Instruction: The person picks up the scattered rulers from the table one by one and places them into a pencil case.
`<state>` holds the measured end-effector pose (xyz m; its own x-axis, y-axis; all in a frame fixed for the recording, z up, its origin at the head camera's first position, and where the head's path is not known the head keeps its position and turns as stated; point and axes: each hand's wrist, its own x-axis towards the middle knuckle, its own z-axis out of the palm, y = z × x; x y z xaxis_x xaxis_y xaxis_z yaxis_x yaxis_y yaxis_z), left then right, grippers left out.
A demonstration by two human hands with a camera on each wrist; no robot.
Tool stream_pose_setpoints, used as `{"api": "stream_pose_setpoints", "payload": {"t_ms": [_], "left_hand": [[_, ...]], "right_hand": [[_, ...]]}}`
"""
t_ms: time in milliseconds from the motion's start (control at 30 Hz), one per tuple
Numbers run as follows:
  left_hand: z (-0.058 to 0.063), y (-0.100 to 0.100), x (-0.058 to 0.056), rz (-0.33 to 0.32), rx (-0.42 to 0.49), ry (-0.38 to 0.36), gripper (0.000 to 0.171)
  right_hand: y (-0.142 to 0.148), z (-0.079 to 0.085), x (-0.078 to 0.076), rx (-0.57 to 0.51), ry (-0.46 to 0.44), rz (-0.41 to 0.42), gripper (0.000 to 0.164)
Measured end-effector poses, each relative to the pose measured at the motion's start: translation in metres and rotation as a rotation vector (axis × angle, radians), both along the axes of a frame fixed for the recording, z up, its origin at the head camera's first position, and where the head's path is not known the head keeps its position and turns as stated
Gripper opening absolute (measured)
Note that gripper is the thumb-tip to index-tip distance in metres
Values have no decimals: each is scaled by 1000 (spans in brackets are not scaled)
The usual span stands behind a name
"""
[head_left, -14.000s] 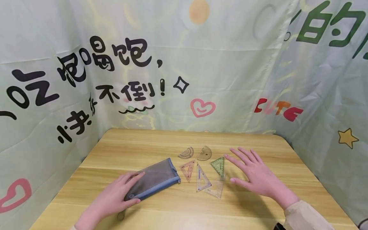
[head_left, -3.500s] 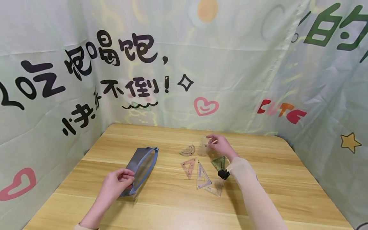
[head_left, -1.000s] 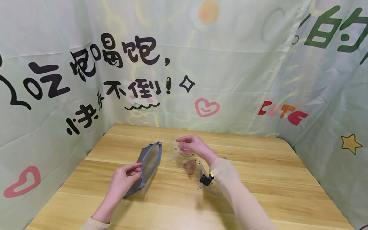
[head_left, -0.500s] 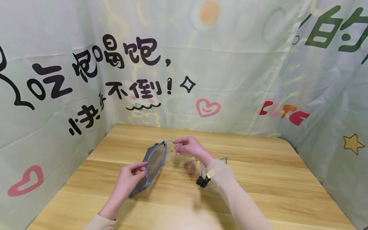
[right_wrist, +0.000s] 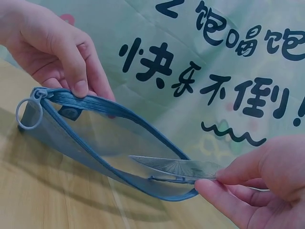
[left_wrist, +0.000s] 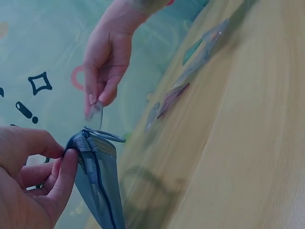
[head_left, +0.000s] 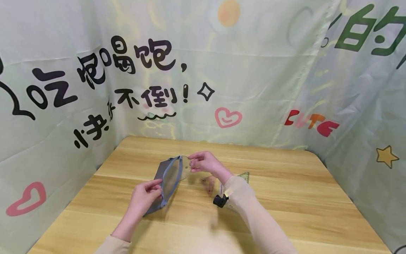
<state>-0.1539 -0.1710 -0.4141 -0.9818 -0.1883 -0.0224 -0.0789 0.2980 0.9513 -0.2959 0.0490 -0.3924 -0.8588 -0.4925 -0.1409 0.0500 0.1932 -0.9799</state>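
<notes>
My left hand (head_left: 144, 194) pinches the rim of a grey mesh zip pouch (head_left: 161, 173) with blue edging. The pouch is tilted up, its unzipped mouth gaping to the right; its zip pull ring (right_wrist: 29, 114) hangs at the near end in the right wrist view. Between thumb and fingers my right hand (head_left: 207, 164) pinches a clear semicircular protractor (right_wrist: 174, 168) by one end. In the right wrist view the protractor's other end overlaps the pouch's mouth. A pink set square (head_left: 208, 184) lies on the table below the right hand.
A green set square (head_left: 245, 176) shows past the right sleeve (head_left: 250, 201), which covers most of the other clear set squares. A black wrist camera (head_left: 220, 200) juts from that sleeve. Printed cloth (head_left: 269, 88) walls in the wooden table (head_left: 301, 197).
The pouch, earlier lying flat and closed, is now lifted and opened. My right hand has picked up the protractor from the back of the table and carried it left to the pouch's mouth.
</notes>
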Motion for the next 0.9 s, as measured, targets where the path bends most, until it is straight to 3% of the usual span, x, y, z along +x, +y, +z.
{"api": "stream_pose_setpoints", "payload": {"t_ms": [333, 900], "left_hand": [[9, -1, 3, 8, -3, 2, 39], [11, -2, 9, -57, 13, 7, 40]], "right_hand": [[-2, 2, 2, 5, 2, 6, 41], [-5, 0, 9, 14, 13, 2, 40]]}}
